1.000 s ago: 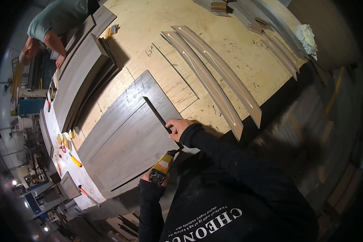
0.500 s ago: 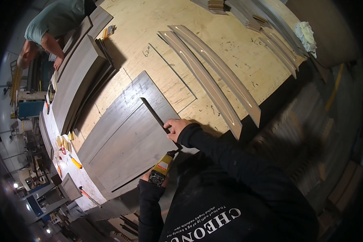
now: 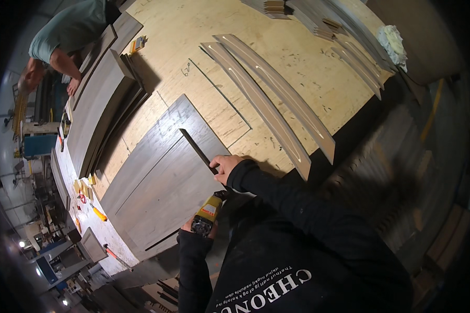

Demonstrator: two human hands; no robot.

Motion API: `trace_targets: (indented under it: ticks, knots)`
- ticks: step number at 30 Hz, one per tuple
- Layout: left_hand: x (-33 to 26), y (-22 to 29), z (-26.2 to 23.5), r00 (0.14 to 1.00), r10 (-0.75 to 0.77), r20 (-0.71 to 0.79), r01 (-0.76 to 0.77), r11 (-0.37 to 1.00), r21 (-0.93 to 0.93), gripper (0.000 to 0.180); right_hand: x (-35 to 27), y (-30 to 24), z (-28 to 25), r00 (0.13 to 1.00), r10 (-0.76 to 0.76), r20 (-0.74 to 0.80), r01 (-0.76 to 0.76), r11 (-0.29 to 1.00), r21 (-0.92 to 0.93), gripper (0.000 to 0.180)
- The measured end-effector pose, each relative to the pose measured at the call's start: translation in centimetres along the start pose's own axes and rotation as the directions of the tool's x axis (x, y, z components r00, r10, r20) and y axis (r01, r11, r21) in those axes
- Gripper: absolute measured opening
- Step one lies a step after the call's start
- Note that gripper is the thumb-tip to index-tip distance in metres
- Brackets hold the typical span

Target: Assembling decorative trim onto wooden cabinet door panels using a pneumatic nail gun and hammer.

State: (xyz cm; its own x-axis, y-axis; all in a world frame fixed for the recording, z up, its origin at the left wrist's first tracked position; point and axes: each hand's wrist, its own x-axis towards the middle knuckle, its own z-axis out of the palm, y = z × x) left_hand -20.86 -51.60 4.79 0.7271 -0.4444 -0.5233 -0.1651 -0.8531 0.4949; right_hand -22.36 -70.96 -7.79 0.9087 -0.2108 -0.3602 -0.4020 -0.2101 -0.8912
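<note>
A large grey wood-grain panel with one curved edge lies in front of me. A dark narrow strip runs across its right part. My right hand is closed on the near part of this strip, thumb and fingers pinching it against the panel. Below it, my left hand grips a yellow and black nail gun, whose body hides most of the fingers. The tool's black nose points toward the strip's near end, just under my right hand; whether it touches is unclear.
Two curved brown pieces with pale glue lines lie beyond on the plywood table. Stacked curved grey panels stand at left, where a co-worker leans in. A yellow cutter and a hammer lie on the left edge.
The whole view has shifted slightly. The nail gun has come up a little, its nose closer to my right hand. My right hand keeps its hold on the strip.
</note>
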Motion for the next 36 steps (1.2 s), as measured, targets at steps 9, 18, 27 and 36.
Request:
trace_targets:
  ticks: [9,18,27,36]
  knots:
    - [-0.5,-2.1,0.9,0.989,0.126,-0.076,-0.121,0.990,0.066,0.039,-0.2,-1.0,-0.8,0.993,0.092,0.077,-0.095,0.995,0.041,0.033]
    - [-5.5,-1.9,-0.9,0.999,-0.033,-0.027,0.032,0.999,-0.036,0.035,0.1,-0.1,-0.4,0.993,0.095,0.068,-0.098,0.994,0.052,0.031]
    - [-2.8,-1.9,-4.7,0.989,0.084,-0.125,-0.079,0.996,0.043,0.040,-0.6,0.3,0.2,0.894,-0.367,-0.258,0.242,0.879,-0.410,0.045]
    - [4.7,3.9,-9.5,0.974,0.218,-0.056,-0.201,0.955,0.219,0.040,-0.5,0.0,0.3,0.909,-0.339,-0.243,0.189,0.853,-0.486,0.056]
